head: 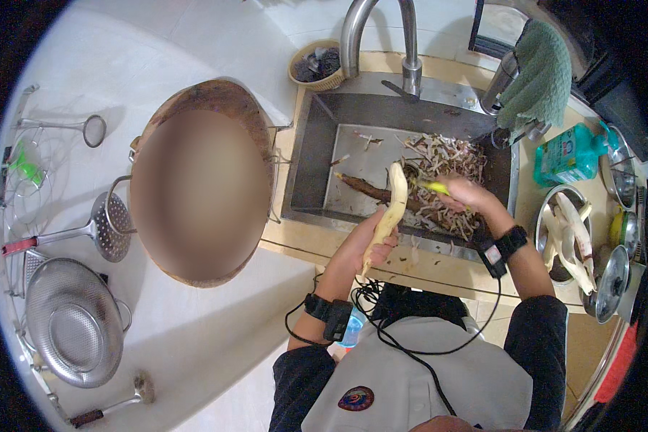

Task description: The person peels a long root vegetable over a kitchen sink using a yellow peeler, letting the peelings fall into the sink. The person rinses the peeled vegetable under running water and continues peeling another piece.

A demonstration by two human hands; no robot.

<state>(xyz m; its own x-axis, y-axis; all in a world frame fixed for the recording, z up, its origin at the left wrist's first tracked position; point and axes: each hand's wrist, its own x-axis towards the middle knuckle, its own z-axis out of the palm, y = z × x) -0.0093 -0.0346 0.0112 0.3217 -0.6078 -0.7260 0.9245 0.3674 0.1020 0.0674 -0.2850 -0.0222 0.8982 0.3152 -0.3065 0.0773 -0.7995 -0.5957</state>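
My left hand (379, 243) grips the lower part of a long, pale peeled root (391, 210), held tilted over the near edge of the steel sink (313, 156). My right hand (460, 193) is closed around a yellow-green handled tool (434, 187), seemingly a peeler, just right of the root; its head is too blurred to tell. Beneath them in the sink lie a brown unpeeled root (364, 187), partly hidden by the pale one, and a heap of peel strips (453, 156). More pale peeled roots (572, 232) rest in a metal bowl (542, 216) at the right.
A curved faucet (351, 43) rises behind the sink beside a small basket (294, 73). On the right stand a green soap bottle (567, 156), a hanging green towel (540, 75) and a glass lid (610, 286). Utensils and a colander (75, 318) hang left. Black cables cross before my torso.
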